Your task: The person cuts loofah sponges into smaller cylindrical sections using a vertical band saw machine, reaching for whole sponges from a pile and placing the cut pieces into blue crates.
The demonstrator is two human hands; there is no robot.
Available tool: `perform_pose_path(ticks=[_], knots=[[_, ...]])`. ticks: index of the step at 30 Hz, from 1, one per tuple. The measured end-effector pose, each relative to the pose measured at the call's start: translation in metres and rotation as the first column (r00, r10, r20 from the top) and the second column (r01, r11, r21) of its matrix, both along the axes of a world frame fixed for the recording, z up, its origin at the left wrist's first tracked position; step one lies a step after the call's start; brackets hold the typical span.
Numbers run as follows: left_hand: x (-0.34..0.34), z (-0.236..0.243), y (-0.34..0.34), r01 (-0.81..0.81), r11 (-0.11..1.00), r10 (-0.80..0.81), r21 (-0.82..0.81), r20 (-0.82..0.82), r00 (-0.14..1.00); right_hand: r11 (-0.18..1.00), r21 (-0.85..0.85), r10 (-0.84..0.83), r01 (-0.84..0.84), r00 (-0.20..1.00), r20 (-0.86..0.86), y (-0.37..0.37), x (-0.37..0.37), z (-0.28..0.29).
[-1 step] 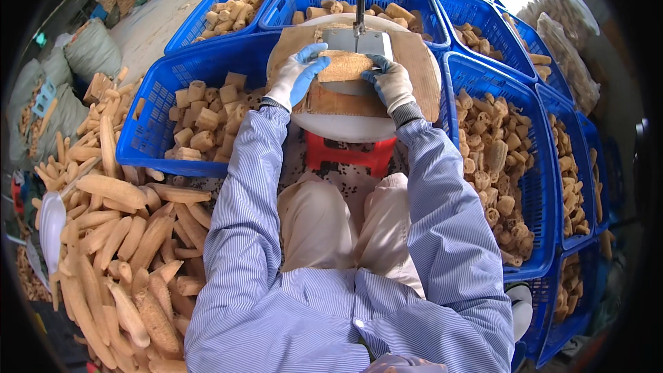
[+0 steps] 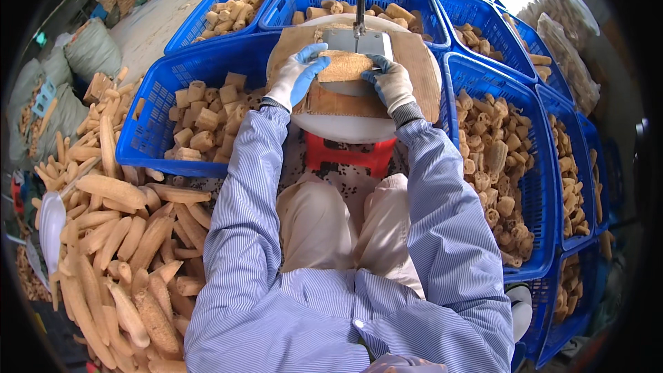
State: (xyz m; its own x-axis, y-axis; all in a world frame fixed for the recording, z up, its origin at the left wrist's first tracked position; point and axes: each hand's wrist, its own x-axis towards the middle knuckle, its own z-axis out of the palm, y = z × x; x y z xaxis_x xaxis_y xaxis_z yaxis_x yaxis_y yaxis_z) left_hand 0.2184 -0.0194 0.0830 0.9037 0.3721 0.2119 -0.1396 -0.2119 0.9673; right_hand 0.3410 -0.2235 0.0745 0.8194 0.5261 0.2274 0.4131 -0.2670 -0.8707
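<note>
Between both hands lies a piece of dried loofah (image 2: 344, 67), held crosswise over a worn wooden work surface (image 2: 324, 101). My left hand (image 2: 300, 77), in a white glove with blue fingers, grips its left end. At the right end, my right hand (image 2: 390, 82) in a matching glove closes its fingers on the loofah. Just beyond the piece stands a cutting machine (image 2: 360, 0) with a thin upright blade coming down to a metal plate (image 2: 373, 42). The loofah sits right in front of this blade; whether it touches the blade I cannot tell.
Short cut loofah pieces (image 2: 207, 119) fill part of a blue crate (image 2: 160, 160) at left. Another blue crate (image 2: 545, 186) at right holds many small offcuts. Whole loofahs (image 2: 131, 235) are heaped at lower left. A red stool (image 2: 349, 155) stands under the work surface.
</note>
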Motion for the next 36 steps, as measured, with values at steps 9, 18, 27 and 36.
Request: perform_pose_path(ticks=[9,18,27,36], knots=[[0.034,-0.009,0.015,-0.088,0.995,0.09,0.043,-0.046,0.995,0.994,0.106,0.044,-0.022,0.976,-0.214,0.012,0.039,-0.01],[0.057,-0.012,0.02,-0.3,0.941,0.312,0.157,-0.052,0.949,0.978,0.201,0.02,0.058,0.931,-0.363,0.025,0.038,-0.001],[0.066,0.0,0.015,-0.379,0.894,0.427,0.241,-0.195,0.883,0.995,0.051,-0.07,0.081,0.978,-0.196,0.035,0.054,-0.005],[-0.052,-0.033,0.056,-0.735,0.6,0.79,-0.316,0.382,0.48,0.88,0.445,-0.098,0.166,0.98,-0.173,-0.089,-0.012,0.002]])
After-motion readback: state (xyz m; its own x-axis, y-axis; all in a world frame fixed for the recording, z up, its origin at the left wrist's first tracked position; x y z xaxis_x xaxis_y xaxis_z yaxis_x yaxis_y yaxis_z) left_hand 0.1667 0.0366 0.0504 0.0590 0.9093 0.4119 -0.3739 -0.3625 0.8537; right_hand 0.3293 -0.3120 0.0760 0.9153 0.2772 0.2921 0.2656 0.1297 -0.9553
